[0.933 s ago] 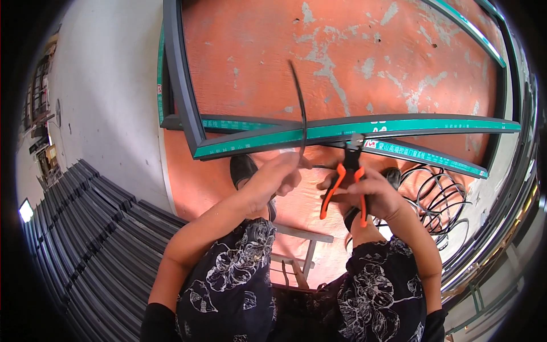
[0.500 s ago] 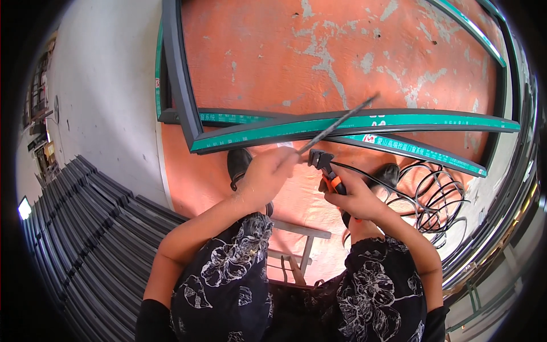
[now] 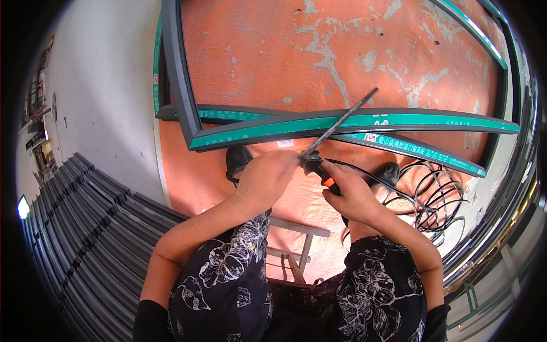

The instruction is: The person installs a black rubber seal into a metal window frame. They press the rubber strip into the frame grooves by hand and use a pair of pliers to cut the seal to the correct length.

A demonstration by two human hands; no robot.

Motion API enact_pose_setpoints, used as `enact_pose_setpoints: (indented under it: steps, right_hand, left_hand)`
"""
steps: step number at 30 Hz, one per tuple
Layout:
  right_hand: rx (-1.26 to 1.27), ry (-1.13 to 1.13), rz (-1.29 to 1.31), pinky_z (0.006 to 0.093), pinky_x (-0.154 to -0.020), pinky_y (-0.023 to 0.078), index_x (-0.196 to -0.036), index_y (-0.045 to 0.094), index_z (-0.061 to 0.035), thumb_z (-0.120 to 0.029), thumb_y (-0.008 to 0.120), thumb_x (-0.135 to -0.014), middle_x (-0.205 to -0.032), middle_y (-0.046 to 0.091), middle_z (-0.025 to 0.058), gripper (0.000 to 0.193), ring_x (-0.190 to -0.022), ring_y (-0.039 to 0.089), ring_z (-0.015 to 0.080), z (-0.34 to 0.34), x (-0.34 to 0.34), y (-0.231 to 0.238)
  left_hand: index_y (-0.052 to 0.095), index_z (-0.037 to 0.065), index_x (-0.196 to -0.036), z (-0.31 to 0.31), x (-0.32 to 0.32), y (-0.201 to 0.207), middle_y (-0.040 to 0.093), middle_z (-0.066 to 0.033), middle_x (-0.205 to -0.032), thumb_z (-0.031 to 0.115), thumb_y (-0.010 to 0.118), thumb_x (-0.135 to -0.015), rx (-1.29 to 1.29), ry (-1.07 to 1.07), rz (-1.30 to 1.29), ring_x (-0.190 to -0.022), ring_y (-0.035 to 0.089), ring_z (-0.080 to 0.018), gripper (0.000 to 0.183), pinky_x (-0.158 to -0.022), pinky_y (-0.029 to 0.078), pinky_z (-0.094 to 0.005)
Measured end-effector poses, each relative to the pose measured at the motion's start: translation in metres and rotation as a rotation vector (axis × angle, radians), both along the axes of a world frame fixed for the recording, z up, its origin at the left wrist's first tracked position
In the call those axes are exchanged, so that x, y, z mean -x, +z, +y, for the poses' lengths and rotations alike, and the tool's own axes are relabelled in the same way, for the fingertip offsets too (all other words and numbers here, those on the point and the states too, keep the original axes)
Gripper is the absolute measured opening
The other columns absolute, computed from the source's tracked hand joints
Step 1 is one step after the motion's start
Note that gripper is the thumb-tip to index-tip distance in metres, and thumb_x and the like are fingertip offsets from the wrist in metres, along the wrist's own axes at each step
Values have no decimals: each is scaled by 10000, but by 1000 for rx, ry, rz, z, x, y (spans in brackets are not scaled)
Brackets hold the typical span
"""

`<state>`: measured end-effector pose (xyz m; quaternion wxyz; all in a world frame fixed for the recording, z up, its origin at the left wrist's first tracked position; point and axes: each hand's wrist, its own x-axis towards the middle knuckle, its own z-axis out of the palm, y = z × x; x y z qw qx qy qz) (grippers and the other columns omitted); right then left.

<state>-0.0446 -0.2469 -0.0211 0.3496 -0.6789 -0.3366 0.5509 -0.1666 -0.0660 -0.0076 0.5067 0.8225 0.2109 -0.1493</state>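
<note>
My left hand [image 3: 268, 179] is closed around a thin dark strip [image 3: 351, 110], whose free end slants up to the right above the window frame. In my right hand [image 3: 351, 194] is a hand cutter [image 3: 329, 181] with orange-and-black handles and a dark head. The cutter's head meets the strip close beside my left fingers; whether its jaws have closed on the strip I cannot make out. Just beyond both hands lies a dark frame bar [image 3: 319, 129] covered with green film.
Black cable [image 3: 436, 196] lies coiled on the orange floor to the right. Several dark profiles [image 3: 97, 239] are stacked at the left beside a white wall [image 3: 108, 80]. A low stool [image 3: 299, 228] is between my knees, and my shoes [image 3: 239, 158] are under the frame bar.
The cutter has moved left and up, and its head has come against the strip. My left hand stays nearly in place, still gripping the strip.
</note>
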Motion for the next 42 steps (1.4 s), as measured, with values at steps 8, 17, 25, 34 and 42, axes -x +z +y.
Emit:
enact_pose_setpoints:
  steps: [8,17,25,34,42]
  right_hand:
    - [22,26,-168,425,-895,412,-1245,447,-5,-25,556,-708,-1093,556,220,548,-1042,514,379,6,1,7]
    - [-21,3,-280,415,-742,465,-1172,504,-12,-93,641,-741,-948,601,188,460,-857,575,373,5,2,4]
    - [58,86,-441,429,-688,483,-1100,560,-80,-129,630,-730,-833,610,154,380,-810,591,340,-33,16,-41]
    - [-125,288,-445,403,-802,450,-979,597,-59,-237,678,-721,-940,594,115,324,-932,555,291,-26,20,-44]
    - [-381,-178,-1238,403,-785,435,-939,605,-49,-187,641,-746,-963,585,114,239,-886,552,294,36,-94,-20]
  left_hand:
    - [552,-12,-940,-2,1,0,534,-133,-666,109,458,-896,7,41,-37,-630,560,-281,159,-576,421,-362]
    - [545,-9,-939,0,0,-1,535,-139,-673,132,452,-902,0,-10,7,-629,557,-290,173,-572,415,-374]
    - [557,3,-949,6,1,5,573,-216,-819,144,455,-885,-178,117,-37,-781,550,-398,185,-656,426,-464]
    - [545,7,-1046,22,19,5,571,-127,-766,150,454,-916,116,476,79,-698,561,-259,213,-639,442,-347]
    - [539,-8,-1028,106,61,-26,595,-170,-955,177,458,-916,-763,246,-62,-867,539,-372,231,-792,416,-435]
